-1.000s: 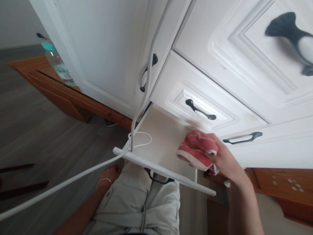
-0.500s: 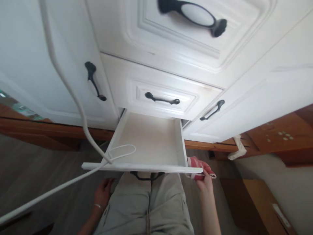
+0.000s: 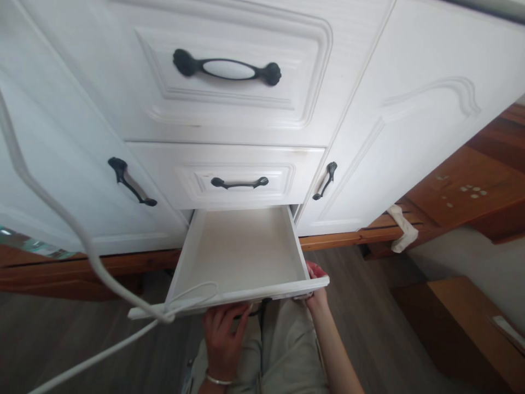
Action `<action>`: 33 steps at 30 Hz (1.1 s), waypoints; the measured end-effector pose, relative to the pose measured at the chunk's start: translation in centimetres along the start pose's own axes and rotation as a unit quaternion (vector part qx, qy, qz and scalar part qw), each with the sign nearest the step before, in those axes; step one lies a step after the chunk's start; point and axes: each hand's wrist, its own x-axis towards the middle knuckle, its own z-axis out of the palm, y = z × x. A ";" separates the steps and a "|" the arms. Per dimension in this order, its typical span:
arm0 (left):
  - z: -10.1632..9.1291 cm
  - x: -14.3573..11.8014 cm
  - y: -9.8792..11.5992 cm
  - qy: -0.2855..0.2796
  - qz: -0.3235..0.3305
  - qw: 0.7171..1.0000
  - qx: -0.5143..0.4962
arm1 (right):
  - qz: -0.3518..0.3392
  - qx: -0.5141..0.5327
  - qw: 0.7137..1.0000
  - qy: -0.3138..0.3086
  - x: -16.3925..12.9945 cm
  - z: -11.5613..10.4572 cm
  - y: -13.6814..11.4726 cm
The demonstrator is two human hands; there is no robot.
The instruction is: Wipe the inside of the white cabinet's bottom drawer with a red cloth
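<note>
A white drawer (image 3: 241, 251) is pulled out of the cabinet, with a bare inside. At its front, my left hand (image 3: 223, 339) has its fingers bent around the left part of the dark drawer handle (image 3: 256, 311), which is mostly hidden under the front edge. My right hand (image 3: 318, 298) is at the drawer's right front corner, holding a red and white cloth (image 3: 315, 269) against the side; the drawer front hides most of the cloth and some fingers. A white cable (image 3: 88, 246) hangs across the drawer's left front corner, with a thin loop over the inside.
Shut drawers with dark handles, the nearest a small drawer (image 3: 240, 183), are above. A cabinet door (image 3: 381, 131) flanks them on the right. A cardboard box (image 3: 459, 323) stands on the floor at right, and a whitish cloth strip (image 3: 404, 230) hangs from the wooden ledge.
My left hand has come up from beside my leg to the drawer handle. My right hand and the cloth have moved in against the drawer's side. The view has shifted.
</note>
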 end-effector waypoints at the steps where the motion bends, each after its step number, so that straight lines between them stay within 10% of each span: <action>1: 0.3 0.2 -0.2 0.010 0.009 1.000 0.004 | 0.014 0.014 1.000 0.022 0.1 -0.4 0.5; 9: 1.4 3.2 -1.8 0.007 0.040 0.999 0.011 | 0.090 0.102 0.986 0.097 0.3 -2.4 4.7; 26: 5.5 13.9 -3.5 -0.062 -0.006 0.993 0.101 | 0.105 0.146 0.979 0.098 0.7 -2.5 5.4; 33: 8.3 18.8 -5.9 0.040 0.090 0.991 0.086 | 0.090 0.158 0.978 0.099 0.9 -2.4 5.6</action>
